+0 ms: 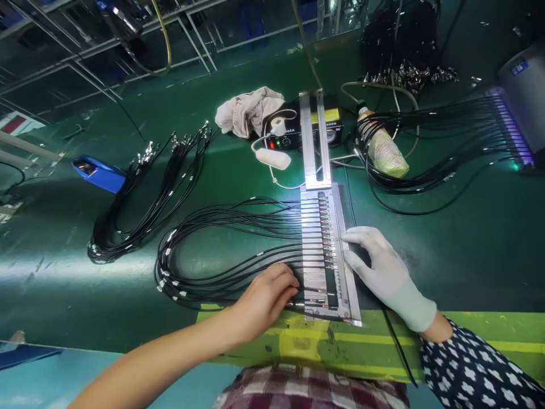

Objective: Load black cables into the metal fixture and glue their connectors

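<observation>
A narrow metal fixture (314,244) lies on the bench, with a row of black cables (238,218) laid across its slots and their stripped ends along its right side. My bare left hand (275,289) is at the lower left edge of the fixture, thumb and fingers pinched on a black cable whose end lies over the lower slots. My right hand (378,264), in a white glove, touches the fixture's right edge with its fingertips. Its thumb and forefinger are apart. The cables loop to the left, with small white tags on them.
Behind the fixture stand a black control box (289,133), a crumpled cloth (251,111) and a wrapped bottle (385,147). Another cable bundle (114,227) and a blue tool (100,173) lie left. At right, cables run to a purple-lit machine (517,108). Yellow-green tape (238,341) lines the front edge.
</observation>
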Demonstrator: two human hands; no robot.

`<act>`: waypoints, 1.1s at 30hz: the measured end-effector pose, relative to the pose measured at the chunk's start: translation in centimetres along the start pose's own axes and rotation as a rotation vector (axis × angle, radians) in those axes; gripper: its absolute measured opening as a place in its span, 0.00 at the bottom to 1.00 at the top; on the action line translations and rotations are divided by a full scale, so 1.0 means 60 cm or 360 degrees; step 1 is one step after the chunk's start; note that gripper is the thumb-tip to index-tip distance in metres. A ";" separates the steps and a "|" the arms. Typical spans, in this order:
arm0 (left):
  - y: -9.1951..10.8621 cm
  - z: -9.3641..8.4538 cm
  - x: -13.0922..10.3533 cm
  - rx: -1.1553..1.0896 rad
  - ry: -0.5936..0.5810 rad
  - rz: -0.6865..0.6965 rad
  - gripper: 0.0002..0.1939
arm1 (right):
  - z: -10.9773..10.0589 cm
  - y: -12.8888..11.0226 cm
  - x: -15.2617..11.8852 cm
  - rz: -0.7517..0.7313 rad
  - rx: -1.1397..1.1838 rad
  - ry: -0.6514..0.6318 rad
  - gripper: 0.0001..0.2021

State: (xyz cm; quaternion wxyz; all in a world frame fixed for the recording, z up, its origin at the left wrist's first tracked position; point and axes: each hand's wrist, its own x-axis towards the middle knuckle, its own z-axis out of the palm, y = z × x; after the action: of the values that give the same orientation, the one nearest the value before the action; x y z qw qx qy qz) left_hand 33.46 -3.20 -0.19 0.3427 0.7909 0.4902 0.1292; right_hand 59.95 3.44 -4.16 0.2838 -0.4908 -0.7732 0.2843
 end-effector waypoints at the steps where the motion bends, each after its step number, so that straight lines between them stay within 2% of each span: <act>1: -0.003 0.003 0.004 0.0012 0.0085 0.0033 0.08 | 0.000 -0.001 0.000 0.0001 0.0005 0.0006 0.09; 3: -0.009 0.010 0.012 0.0108 0.0207 0.0116 0.08 | 0.000 -0.002 0.001 0.0014 0.0011 0.0015 0.10; 5: -0.013 0.016 0.020 0.0236 0.0251 0.0208 0.08 | 0.000 -0.004 0.002 0.0038 0.0006 0.0010 0.10; 11: -0.018 0.020 0.031 0.0396 0.0194 0.0359 0.12 | -0.003 -0.006 0.004 0.0057 -0.0012 0.0004 0.10; 19: -0.020 0.006 0.037 0.0785 0.0197 0.0837 0.15 | -0.004 -0.009 0.008 0.0060 -0.0008 0.0018 0.10; 29: -0.020 0.008 0.034 0.1009 0.0316 0.1043 0.14 | -0.005 -0.007 0.009 0.0055 0.0012 0.0023 0.09; 33: -0.015 0.011 0.032 0.1031 0.0333 0.1023 0.15 | -0.004 -0.007 0.010 0.0048 0.0025 0.0035 0.08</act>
State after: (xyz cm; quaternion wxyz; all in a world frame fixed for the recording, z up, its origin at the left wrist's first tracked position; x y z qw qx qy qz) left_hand 34.13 -1.56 -1.55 -0.0303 0.9517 0.2673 0.1482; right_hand 59.65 3.87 -3.57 0.2918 -0.5032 -0.7603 0.2890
